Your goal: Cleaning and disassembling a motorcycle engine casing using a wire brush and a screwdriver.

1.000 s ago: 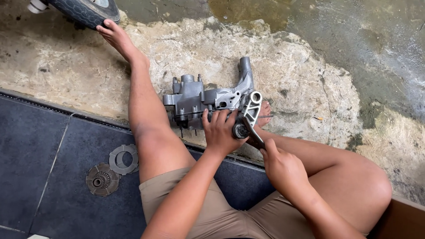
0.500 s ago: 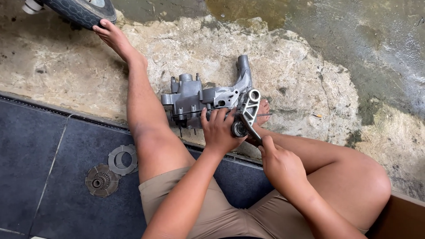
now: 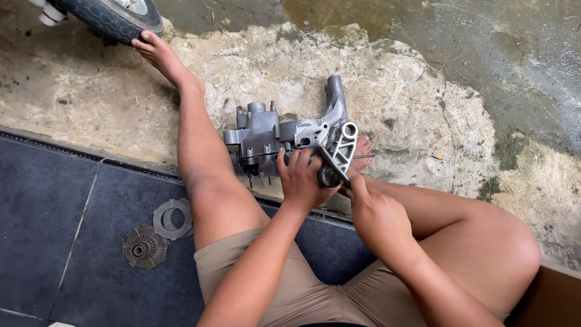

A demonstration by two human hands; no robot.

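Note:
A grey metal engine casing lies on rough concrete between my legs. My left hand grips its near edge, fingers curled over the metal. My right hand holds a thin dark tool whose tip sits at the casing's round boss under a triangular bracket. A thin rod sticks out to the right of the bracket. The tool's handle is hidden in my fist.
Two round clutch parts lie on the dark tiled floor at left: a flat ring plate and a toothed disc. A tyre stands at top left, touching my left foot. Wet concrete spreads at right.
My right hand has shifted slightly with the tool at the bracket. The left hand keeps its grip on the casing. The casing stays in place.

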